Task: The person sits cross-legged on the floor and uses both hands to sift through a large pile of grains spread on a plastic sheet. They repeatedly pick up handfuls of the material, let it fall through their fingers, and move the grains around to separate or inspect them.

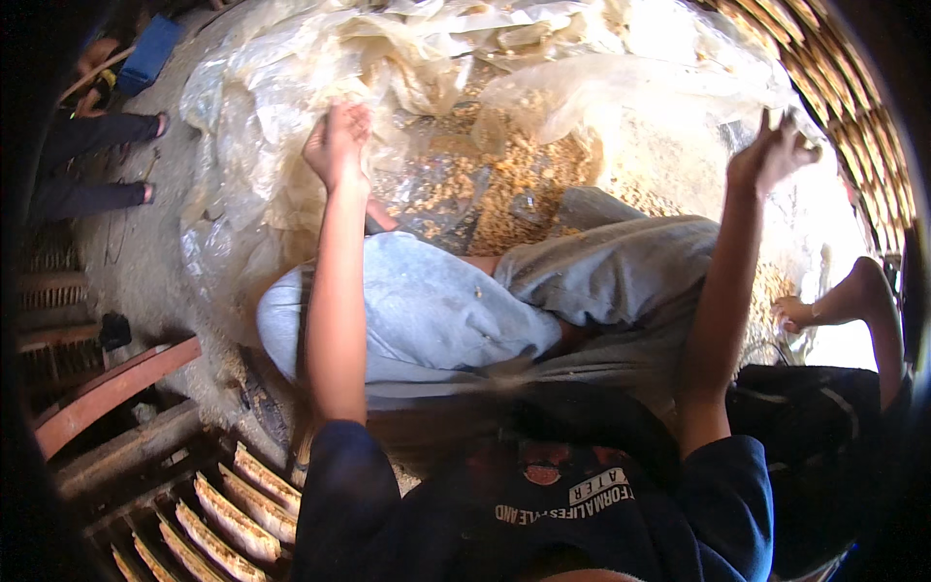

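Note:
I sit cross-legged in grey trousers before a large crumpled sheet of clear plastic. Loose yellow-brown bits are scattered over the plastic in front of my legs; their kind is unclear. My left hand is over the plastic's left part, its fingers curled and blurred. Whether it grips a fold of plastic cannot be told. Raised over the bright right side, my right hand has its fingers apart, and nothing shows in it.
Another person's bare limb bends at the right, close to my right arm. At the far left stands someone in dark trousers, near a blue box. Slatted walling curves along the right; wooden slats lie at lower left.

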### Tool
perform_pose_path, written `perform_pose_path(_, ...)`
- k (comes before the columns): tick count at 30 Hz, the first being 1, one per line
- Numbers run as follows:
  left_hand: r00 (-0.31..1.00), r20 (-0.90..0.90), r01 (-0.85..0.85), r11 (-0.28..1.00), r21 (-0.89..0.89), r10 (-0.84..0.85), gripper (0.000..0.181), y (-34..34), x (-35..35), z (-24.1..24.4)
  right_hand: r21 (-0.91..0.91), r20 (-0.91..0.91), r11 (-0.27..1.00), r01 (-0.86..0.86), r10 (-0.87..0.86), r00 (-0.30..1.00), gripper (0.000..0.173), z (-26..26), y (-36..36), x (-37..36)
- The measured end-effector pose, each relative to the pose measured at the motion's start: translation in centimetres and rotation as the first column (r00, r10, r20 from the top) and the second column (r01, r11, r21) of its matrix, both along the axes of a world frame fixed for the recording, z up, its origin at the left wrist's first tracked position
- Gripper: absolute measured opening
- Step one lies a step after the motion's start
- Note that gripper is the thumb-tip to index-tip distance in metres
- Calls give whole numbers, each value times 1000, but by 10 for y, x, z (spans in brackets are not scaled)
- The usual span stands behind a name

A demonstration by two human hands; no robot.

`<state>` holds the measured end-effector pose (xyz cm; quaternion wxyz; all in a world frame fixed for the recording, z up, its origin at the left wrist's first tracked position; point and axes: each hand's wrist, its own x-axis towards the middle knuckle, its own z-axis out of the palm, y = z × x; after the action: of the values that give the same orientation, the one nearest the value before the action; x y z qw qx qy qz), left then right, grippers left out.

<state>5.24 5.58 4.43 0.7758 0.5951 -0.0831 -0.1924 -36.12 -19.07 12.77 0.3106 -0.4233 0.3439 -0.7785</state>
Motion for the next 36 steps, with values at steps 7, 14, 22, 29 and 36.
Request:
perform_pose_path(7, 615, 398, 171, 607, 776, -681, 21, -26, -29, -64, 454, -368, 886, -95, 283, 886, 91, -65, 14, 69)
perform_pose_path(14, 494, 513, 267, 684, 679, -702, 23, -6, -43, -78, 559, -828, 811, -174, 558, -57, 49, -124, 52, 128)
perform_pose_path(22, 538, 342, 257, 537, 804, -770, 32, -5, -26, -84, 713, -668, 696, 82, 711, -220, 80, -135, 51, 123)
perform_pose_path(29, 545, 487, 238, 684, 690, -682, 25, -3, -30, -77, 264, -738, 811, 523, -179, 650, 113, -91, -4, 71)
perform_pose_path(36, 508, 408, 301, 600, 741, -759, 43, -13, -23, -83, 201, -882, 967, 159, 108, 459, 101, -68, -77, 54)
